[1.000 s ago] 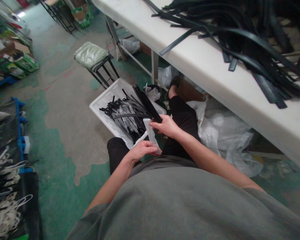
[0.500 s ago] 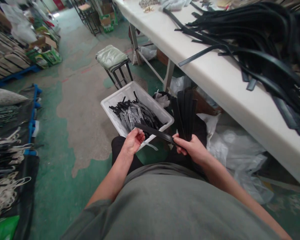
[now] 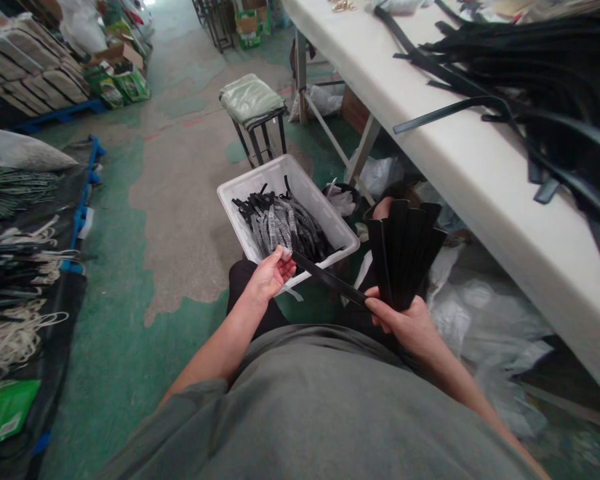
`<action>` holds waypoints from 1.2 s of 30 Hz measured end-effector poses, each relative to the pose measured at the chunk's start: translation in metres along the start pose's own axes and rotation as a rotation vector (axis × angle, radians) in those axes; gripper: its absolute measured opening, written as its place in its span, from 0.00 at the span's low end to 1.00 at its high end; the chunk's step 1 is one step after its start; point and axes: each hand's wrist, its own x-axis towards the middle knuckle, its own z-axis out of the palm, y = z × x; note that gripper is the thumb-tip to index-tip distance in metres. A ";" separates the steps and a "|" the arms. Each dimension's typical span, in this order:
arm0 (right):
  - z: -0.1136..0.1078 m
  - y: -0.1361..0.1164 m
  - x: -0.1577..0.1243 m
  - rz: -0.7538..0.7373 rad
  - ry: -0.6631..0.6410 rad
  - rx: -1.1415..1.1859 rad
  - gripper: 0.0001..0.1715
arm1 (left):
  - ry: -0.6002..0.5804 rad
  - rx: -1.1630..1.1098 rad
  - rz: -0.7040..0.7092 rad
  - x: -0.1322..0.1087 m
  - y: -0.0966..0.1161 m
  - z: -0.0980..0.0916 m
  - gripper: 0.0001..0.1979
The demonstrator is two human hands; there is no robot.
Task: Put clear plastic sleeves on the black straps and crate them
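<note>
My right hand (image 3: 397,317) is closed around the lower ends of a fanned bundle of flat black straps (image 3: 403,247). From the same hand a single black strap (image 3: 330,277) runs leftward, pinched near its right end. At its other end, the fingers of my left hand (image 3: 270,275) are closed together, with a small white piece (image 3: 287,254) at the fingertips; its kind is too small to tell. Just beyond my hands stands a white plastic bin (image 3: 353,241). Inside lie many black strips (image 3: 280,223), several with greyish-white wrapping.
On the right, a long white table (image 3: 460,157) bears a large heap of black straps (image 3: 545,87). A padded stool (image 3: 253,100) is behind the bin. Clear plastic bags (image 3: 485,320) lie under the table. At left, a blue pallet (image 3: 83,213) carries cords and bundles.
My left fingers have moved to the strap's end, where the white piece now shows. The bundle in my right hand is fanned wider and has shifted right. The view has also shifted.
</note>
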 end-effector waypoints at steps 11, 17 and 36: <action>0.005 0.005 0.005 0.010 -0.031 -0.034 0.20 | 0.003 -0.045 -0.053 0.000 -0.001 -0.002 0.10; 0.007 0.015 0.008 -0.009 -0.017 -0.091 0.19 | 0.006 -0.039 -0.057 0.001 -0.006 -0.001 0.11; -0.014 0.007 0.003 -0.136 0.106 -0.335 0.16 | -0.152 0.131 0.147 -0.021 -0.006 0.010 0.12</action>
